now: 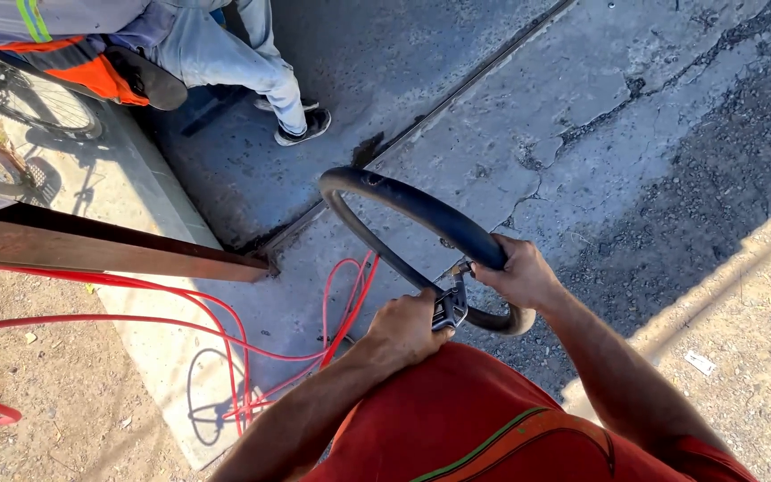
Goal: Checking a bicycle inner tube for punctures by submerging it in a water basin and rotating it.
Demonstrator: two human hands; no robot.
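Observation:
A black rubber inner tube (412, 207) forms a loop in front of me over the concrete. My right hand (521, 273) grips the tube near its valve. My left hand (403, 328) holds a metal air chuck (450, 306) against that valve, and a thin red air hose (346, 303) runs from it down to the ground. Both forearms reach out over my red clothing at the bottom of the view.
The red hose (136, 308) loops across a concrete slab (457, 134) and dirt on the left. A brown wooden plank (109, 245) juts in from the left. Another person in jeans and a black shoe (305, 127) stands at top left beside a bicycle wheel (33, 103). Cracked asphalt lies right.

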